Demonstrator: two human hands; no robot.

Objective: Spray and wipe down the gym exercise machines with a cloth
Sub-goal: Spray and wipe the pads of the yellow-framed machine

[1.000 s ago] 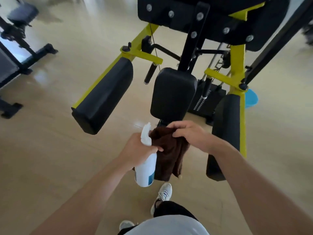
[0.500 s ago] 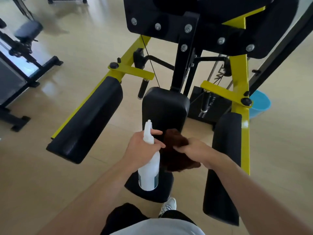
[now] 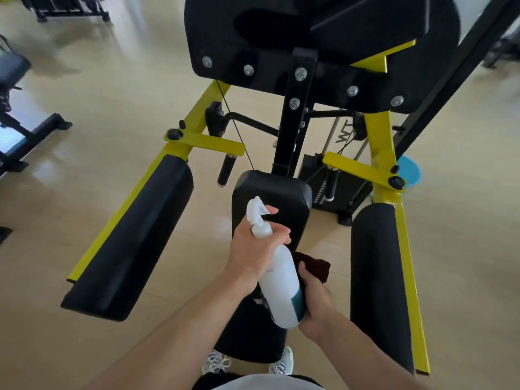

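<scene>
Now spraying | our left hand grips spray bottle | right hand clutches cloth behind it | next: wipe seat pad ahead

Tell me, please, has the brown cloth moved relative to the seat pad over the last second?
Yes. The cloth has gone from hanging in front of the seat pad to lying on its right edge, under the right hand.
</scene>
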